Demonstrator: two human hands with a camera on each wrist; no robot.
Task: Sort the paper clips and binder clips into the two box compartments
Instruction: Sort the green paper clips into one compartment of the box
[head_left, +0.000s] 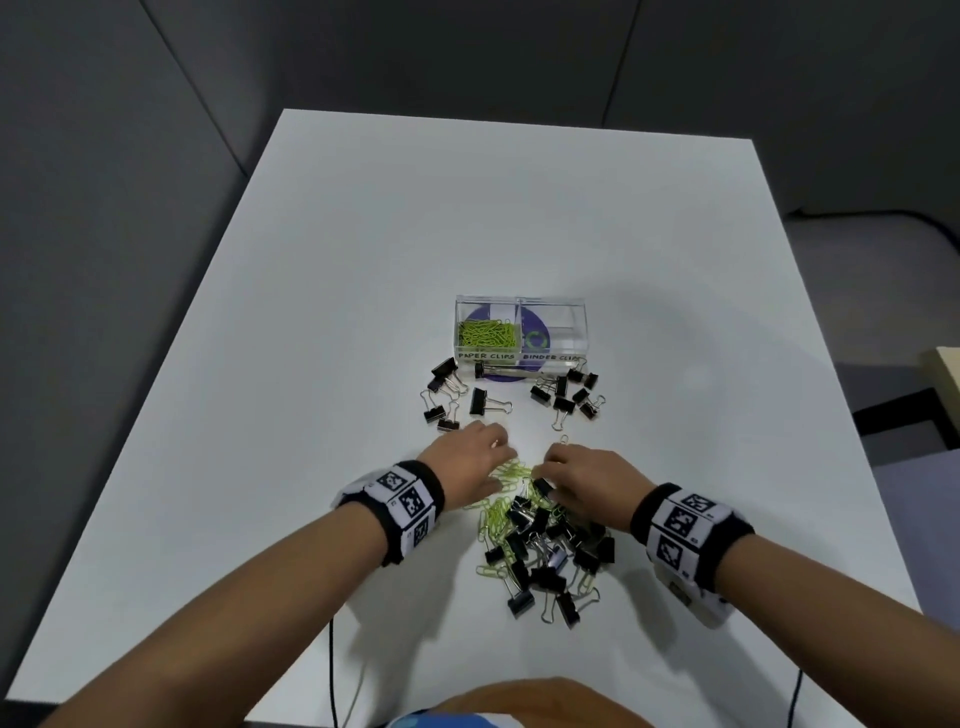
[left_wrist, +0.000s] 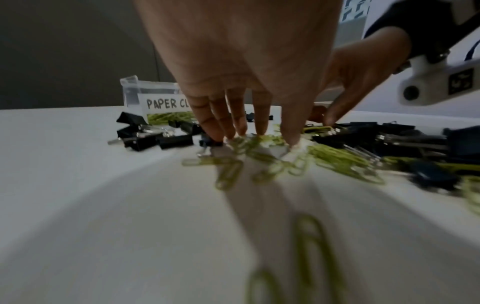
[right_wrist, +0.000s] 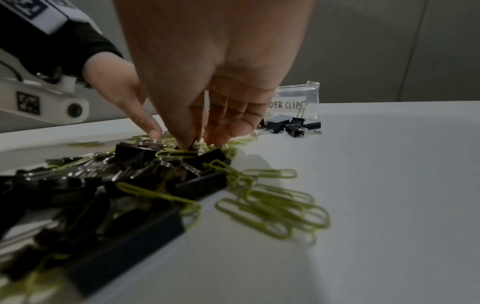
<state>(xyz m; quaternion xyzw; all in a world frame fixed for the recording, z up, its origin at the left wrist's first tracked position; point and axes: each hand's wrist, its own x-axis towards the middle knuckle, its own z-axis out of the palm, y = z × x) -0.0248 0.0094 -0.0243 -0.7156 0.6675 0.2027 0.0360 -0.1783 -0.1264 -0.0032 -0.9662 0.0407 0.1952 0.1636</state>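
Observation:
A clear two-compartment box (head_left: 550, 302) stands mid-table. Its left half, labelled PAPER CLIPS, holds green paper clips (head_left: 488, 333); the right half, labelled BINDER CLIPS, looks empty. A mixed pile (head_left: 543, 545) of black binder clips and green paper clips lies in front of me. My left hand (head_left: 500, 466) presses straight, spread fingertips (left_wrist: 261, 129) onto loose green paper clips (left_wrist: 249, 144) at the pile's far-left edge. My right hand (head_left: 545, 475) reaches into the pile's far end. Its thumb and fingers (right_wrist: 221, 133) pinch together on a black binder clip (head_left: 543, 487).
Loose binder clips lie in two groups before the box, one at the left (head_left: 441, 397) and one at the right (head_left: 569, 392). A purple disc (head_left: 506, 375) lies under the box. Bare white table (head_left: 311, 312) surrounds everything. Cables hang off the near edge.

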